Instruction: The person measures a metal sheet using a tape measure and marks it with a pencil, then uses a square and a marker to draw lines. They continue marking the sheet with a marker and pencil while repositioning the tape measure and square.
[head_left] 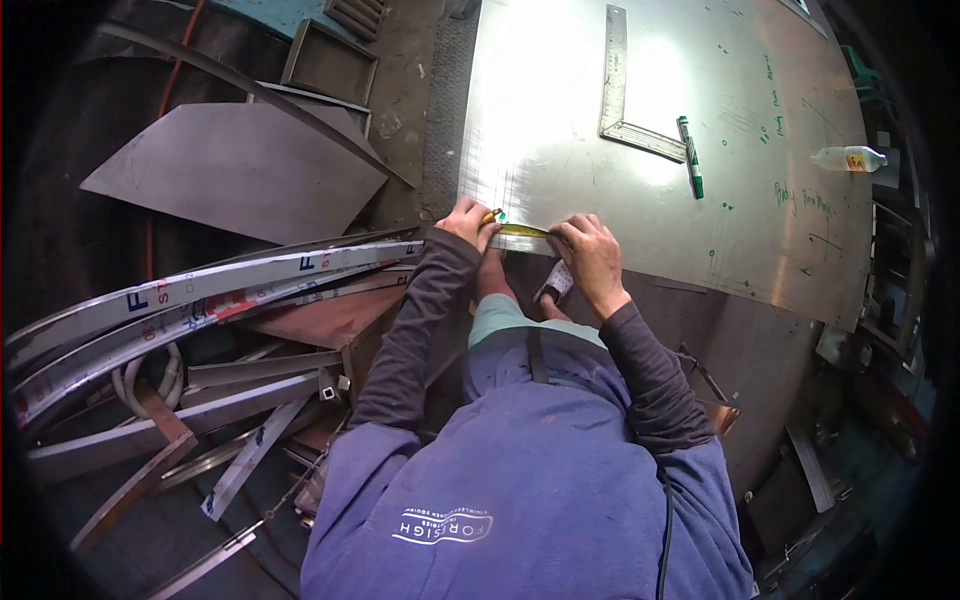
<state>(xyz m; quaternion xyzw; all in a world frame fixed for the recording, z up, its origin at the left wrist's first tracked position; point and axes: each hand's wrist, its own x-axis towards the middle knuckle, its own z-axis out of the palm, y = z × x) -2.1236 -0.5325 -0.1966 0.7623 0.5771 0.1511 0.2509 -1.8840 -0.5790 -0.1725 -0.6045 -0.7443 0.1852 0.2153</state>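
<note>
A yellow tape measure stretches between my two hands along the near edge of a shiny metal sheet. My left hand is closed on the tape's left end, at the sheet's corner, with a small yellow and black object between its fingers. My right hand pinches the tape's other end at the same edge. Farther up the sheet lies an L-shaped steel square, and a green and white marker rests against the end of its short arm. Green handwriting and small marks show on the sheet's right part.
At the left are a cut metal plate, long film-covered strips and piled metal offcuts. A clear bottle lies at the sheet's right side. An open metal tray is at the upper left.
</note>
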